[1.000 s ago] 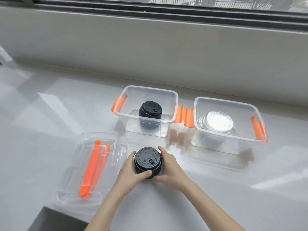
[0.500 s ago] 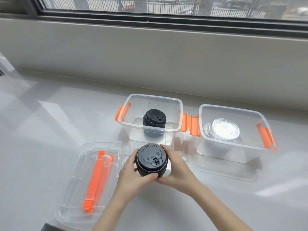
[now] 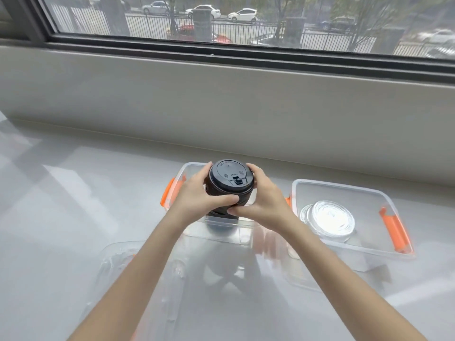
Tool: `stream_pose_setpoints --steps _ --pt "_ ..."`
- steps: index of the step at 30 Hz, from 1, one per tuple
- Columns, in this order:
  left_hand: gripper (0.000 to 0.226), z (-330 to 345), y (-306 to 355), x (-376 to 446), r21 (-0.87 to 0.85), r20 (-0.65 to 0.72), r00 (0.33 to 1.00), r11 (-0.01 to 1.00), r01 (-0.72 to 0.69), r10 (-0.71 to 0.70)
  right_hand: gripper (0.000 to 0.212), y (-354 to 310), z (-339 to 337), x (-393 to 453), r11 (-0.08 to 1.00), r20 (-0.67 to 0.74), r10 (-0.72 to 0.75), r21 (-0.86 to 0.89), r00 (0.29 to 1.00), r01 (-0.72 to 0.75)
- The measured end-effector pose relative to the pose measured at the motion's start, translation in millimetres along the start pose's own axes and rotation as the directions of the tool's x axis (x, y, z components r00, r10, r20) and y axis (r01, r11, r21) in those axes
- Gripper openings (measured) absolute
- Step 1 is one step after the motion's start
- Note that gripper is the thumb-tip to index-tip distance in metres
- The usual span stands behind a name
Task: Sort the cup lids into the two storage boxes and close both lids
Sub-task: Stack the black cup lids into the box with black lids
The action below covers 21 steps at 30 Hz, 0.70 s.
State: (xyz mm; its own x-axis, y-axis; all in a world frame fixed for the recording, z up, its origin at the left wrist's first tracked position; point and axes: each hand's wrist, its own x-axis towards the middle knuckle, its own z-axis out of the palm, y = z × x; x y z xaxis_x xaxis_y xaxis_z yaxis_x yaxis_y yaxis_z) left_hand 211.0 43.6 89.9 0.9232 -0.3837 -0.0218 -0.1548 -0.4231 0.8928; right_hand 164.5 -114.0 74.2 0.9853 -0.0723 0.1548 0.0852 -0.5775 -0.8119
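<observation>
Gripping black lid stack (image 3: 230, 187), both hands, over left box (image 3: 194, 168)

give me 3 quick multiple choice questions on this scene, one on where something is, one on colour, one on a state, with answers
1. Where is the stack of black lids?
A. Held over the left box
B. Lying in the right box
C. On the window sill

2. What colour are the box latches?
A. Blue
B. Orange
C. Green

3. What state is the right box in?
A. Closed and latched
B. Open, holding clear lids
C. Open and empty

Answers:
1 A: the left hand and right hand grip the stack above the left box.
2 B: the clips on both boxes are orange.
3 B: no cover is on it, and clear lids sit inside.
</observation>
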Motion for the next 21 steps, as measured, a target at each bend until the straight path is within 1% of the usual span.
stream_pose_setpoints --steps 1,2,3,5,6,8,12,14,18,21 --pt "0.088 0.9 -2.6 10.9 0.014 0.017 0.999 0.999 0.038 -0.038 0.085 2.6 0.9 7.2 0.999 0.004 0.035 0.012 0.999 -0.035" --pt "0.090 2.0 -6.1 19.3 0.001 0.042 0.997 0.997 0.071 -0.071 0.083 5.0 3.0 13.0 0.997 0.015 0.069 0.021 0.997 -0.070" --pt "0.085 3.5 -9.5 26.5 -0.039 0.071 0.994 0.995 0.090 -0.087 0.081 8.5 6.0 19.2 0.994 0.030 0.103 0.021 0.994 -0.104" --pt "0.063 7.4 -18.5 40.8 -0.101 0.122 0.987 0.987 0.122 -0.109 0.080 17.1 14.5 33.7 0.983 0.075 0.184 0.007 0.980 -0.186" --pt "0.058 9.7 -23.4 43.5 -0.115 0.131 0.984 0.984 0.137 -0.122 0.080 19.6 18.5 36.9 0.973 0.102 0.231 0.003 0.968 -0.232" --pt "0.059 13.6 -32.2 49.1 -0.116 0.135 0.980 0.980 0.161 -0.145 0.077 25.4 26.7 44.1 0.948 0.135 0.316 -0.015 0.939 -0.317" --pt "0.061 17.7 -49.6 57.8 -0.113 0.132 0.973 0.972 0.205 -0.190 0.073 28.3 36.8 53.6 0.898 0.155 0.441 -0.077 0.884 -0.434" --pt "0.060 18.8 -54.8 60.2 -0.097 0.131 0.969 0.970 0.224 -0.210 0.069 28.1 39.5 56.4 0.873 0.163 0.488 -0.090 0.858 -0.480" --pt "0.056 19.7 -59.5 64.1 -0.060 0.171 0.954 0.964 0.260 -0.247 0.065 29.1 42.7 58.2 0.848 0.176 0.529 -0.135 0.830 -0.512" --pt "0.055 18.9 -60.5 65.7 -0.045 0.195 0.945 0.960 0.277 -0.264 0.060 31.7 39.1 58.0 0.821 0.225 0.567 -0.079 0.793 -0.565"
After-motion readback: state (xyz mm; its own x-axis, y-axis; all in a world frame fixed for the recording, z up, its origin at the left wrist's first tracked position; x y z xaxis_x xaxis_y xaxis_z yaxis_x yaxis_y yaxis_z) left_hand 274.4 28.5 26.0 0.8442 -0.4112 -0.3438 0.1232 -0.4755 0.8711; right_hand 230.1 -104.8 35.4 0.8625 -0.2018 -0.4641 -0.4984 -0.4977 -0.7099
